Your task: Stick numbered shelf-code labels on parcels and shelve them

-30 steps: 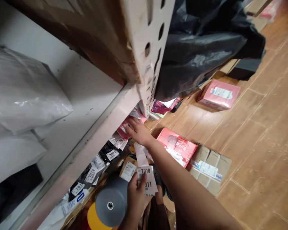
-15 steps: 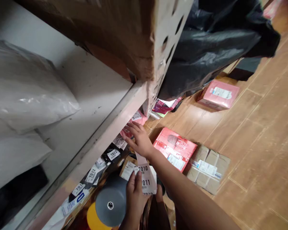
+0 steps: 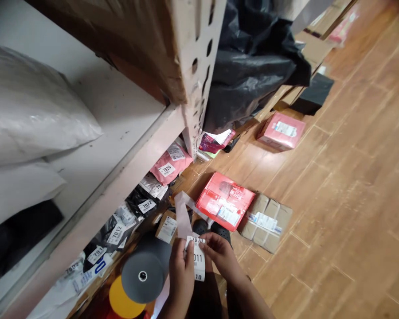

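Numbered labels point(image 3: 199, 262) in left hand point(image 3: 181, 261), right hand point(image 3: 222, 254) at their edge

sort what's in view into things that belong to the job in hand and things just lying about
Likely part of the job:
label strip, left hand and right hand at it
pink bag numbered 7026

Likely just lying about:
red box
brown box
pink box

Right of the right grip point(image 3: 223, 257), the wooden floor point(image 3: 346, 212) offers wide passage. Ahead of that grip, the red box point(image 3: 223, 199) and brown parcel point(image 3: 266, 221) block a low path. Ahead-left of the left grip point(image 3: 182, 268), the shelf edge point(image 3: 119, 188) overhangs the bagged parcels point(image 3: 146, 206), leaving an opening beneath; immediately left, the grey disc point(image 3: 133, 261) crowds the way.
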Motion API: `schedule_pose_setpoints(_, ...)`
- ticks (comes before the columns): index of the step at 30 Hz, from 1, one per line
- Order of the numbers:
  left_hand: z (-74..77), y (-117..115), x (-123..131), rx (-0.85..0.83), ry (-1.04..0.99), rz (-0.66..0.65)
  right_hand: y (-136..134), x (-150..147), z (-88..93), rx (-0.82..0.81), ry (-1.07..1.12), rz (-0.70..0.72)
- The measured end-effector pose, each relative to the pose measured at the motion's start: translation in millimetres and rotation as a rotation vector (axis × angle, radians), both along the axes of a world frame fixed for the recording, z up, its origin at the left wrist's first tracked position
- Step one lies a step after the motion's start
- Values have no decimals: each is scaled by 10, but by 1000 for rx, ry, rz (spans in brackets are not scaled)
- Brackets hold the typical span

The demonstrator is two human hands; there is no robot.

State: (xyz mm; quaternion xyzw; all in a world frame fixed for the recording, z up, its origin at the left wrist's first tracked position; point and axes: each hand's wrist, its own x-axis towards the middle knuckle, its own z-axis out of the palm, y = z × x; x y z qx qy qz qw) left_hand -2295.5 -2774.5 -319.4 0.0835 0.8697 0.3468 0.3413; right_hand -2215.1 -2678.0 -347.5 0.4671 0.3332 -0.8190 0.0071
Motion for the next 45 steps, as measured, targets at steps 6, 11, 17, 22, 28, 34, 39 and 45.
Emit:
schedule_pose_setpoints(6,87,-35,204,-18,-213,-49,65,335,81,-21,-42,27)
schedule_pose_setpoints(11,198,-79,468,-27,-143,-75,100,604,177,-67,-4,97)
schedule_pose_setpoints(17,244,-39,1040,52,-251,51,201,1051,221,-205,0,20)
schedule_pose_setpoints(22,256,281,1785,191,-424,352,604,1595,287,-216,9,-4)
schedule_pose_setpoints(28,341,970,2674,409,-623,653,1426,2310,564,38,-12,207)
schedule_pose_setpoints(34,538,1187,3137,467,-532,622,1684,2721,779,118,41,343)
schedule_pose_setpoints(39,453,746,3457,369,-488,597,1294,3008,572,22,52,469)
schedule_pose_setpoints(45,370,-30,3829,225,-453,554,586,3229,318,-52,14,660)
